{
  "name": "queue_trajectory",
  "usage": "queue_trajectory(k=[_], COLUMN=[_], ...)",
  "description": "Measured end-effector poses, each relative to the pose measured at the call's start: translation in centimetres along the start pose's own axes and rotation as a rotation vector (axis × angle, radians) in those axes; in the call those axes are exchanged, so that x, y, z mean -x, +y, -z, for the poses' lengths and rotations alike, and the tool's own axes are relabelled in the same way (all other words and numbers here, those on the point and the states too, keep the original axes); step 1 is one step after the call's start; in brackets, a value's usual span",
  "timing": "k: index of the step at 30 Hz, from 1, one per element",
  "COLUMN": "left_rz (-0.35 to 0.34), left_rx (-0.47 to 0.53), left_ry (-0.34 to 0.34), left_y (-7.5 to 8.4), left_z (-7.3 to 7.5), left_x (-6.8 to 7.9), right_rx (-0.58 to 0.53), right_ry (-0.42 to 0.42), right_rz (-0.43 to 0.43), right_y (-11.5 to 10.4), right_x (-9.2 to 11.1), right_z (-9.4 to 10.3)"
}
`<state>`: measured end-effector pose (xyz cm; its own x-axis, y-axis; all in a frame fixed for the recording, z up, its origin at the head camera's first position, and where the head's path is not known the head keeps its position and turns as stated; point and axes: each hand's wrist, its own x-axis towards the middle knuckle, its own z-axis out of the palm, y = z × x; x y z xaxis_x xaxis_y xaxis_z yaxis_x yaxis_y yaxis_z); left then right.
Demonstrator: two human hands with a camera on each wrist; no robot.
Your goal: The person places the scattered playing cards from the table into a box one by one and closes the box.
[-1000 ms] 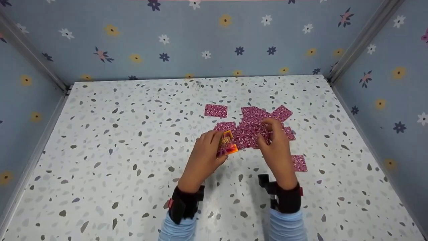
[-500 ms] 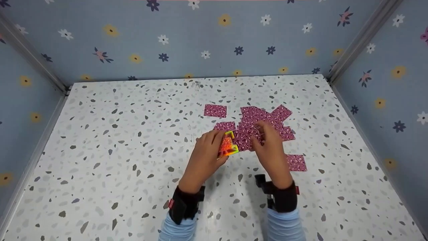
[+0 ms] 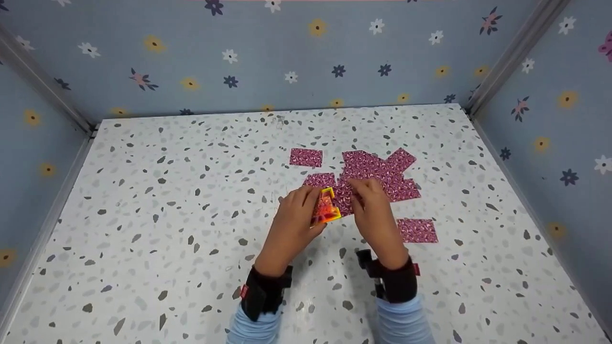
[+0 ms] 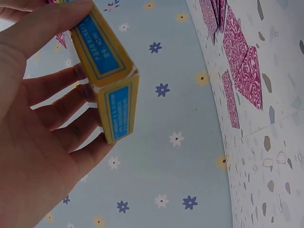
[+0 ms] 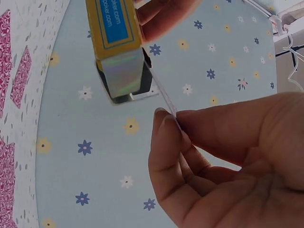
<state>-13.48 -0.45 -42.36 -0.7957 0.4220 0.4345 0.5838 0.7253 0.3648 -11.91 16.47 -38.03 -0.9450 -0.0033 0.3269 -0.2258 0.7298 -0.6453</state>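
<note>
The card box (image 3: 327, 208) was clasped in the left hand (image 3: 294, 215) above the bench (image 3: 191, 191), well inside its far edge. The right hand (image 3: 375, 217) pinched a thin strip (image 5: 164, 92) at the box's opening.

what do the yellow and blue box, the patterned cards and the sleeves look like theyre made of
Box: probably thin cardboard, given its whitish, worn corner; one face is glossy, showing rainbow tints.
Cards: coated paper or thin plastic, hard to tell; thin, flat, straight-edged.
Sleeves: soft, matte fabric, judging by the gathered folds.
</note>
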Motion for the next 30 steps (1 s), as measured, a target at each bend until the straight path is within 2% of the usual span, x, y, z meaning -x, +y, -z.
queue_trajectory(k=[7,16,21,26,30], left_rz=[-0.019,-0.05,-0.049,-0.033,-0.02], left_rx=[-0.011,-0.02,-0.028,-0.018,-0.016], left_ry=[0.023,0.052,0.039,0.019,0.001], left_y=[0.02,-0.1,-0.08,-0.09,-0.12], left_z=[-0.02,-0.37,-0.43,-0.38,-0.43], left_x=[0.0,-0.04,-0.1,-0.06,-0.04], right_rx=[-0.022,-0.01,0.013,0.037,0.007], right_ry=[0.002,-0.015,-0.053,-0.068,-0.072], right_rz=[0.025,0.002,-0.039,-0.027,-0.03], right_y=[-0.18,-0.29,-0.41,-0.39,-0.09], right_x=[0.07,0.15,0.05,-0.09,-0.13], right_z=[-0.55,-0.81,-0.89,-1.03,-0.82])
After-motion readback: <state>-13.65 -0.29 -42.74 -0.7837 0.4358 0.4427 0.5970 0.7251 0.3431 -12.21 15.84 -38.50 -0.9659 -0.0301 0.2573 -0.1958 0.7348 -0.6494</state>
